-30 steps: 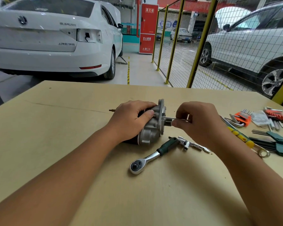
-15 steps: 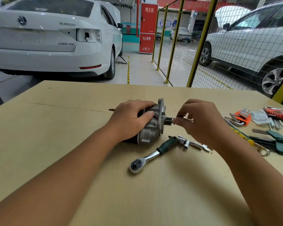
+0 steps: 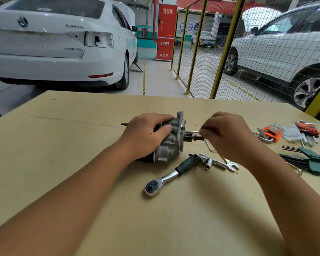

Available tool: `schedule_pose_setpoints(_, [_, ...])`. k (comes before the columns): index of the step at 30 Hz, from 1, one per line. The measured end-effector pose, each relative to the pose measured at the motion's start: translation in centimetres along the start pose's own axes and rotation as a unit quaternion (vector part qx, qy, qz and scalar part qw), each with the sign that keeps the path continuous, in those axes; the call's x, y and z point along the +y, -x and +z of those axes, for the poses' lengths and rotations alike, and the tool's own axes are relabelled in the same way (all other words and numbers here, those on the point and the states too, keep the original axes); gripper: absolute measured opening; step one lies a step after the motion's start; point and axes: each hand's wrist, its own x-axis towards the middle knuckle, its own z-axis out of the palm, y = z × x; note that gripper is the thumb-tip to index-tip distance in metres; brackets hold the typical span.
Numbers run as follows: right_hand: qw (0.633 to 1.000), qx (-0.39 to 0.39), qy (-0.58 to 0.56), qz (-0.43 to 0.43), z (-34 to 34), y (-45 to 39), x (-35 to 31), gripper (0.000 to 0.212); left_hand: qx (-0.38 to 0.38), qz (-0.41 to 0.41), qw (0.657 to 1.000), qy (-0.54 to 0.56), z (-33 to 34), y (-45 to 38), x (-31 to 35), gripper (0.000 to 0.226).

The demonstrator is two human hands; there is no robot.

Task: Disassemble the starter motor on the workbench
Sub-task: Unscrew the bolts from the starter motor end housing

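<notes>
Since a moment ago the right hand [image 3: 227, 134] has drawn a little rightward, baring more of the long bolt [image 3: 189, 132] it pinches at the far end of the starter motor [image 3: 171, 143]. That motor lies on its side mid-desk [image 3: 63, 145], the left hand [image 3: 146, 134] wrapped over its body, probably to steady it against the pull. Just nearer lie a ratchet [image 3: 166, 177] and wrench [image 3: 231, 164], handy for the next fastener.

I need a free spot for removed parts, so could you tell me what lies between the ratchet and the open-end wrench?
In the head view, a small socket piece lies between them.
</notes>
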Motion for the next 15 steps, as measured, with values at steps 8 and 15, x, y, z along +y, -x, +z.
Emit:
schedule_pose_setpoints(8, [1.000, 0.003, 0.015, 0.000, -0.06, 0.06, -0.13, 0.003, 0.001, 0.004, 1.000, -0.009, 0.00, 0.02, 0.04, 0.050])
schedule_pose_setpoints(15, [1.000, -0.012, -0.011, 0.013, 0.15, 0.04, 0.16, 0.006, 0.003, 0.007, 1.000, -0.009, -0.02, 0.00, 0.12, 0.050])
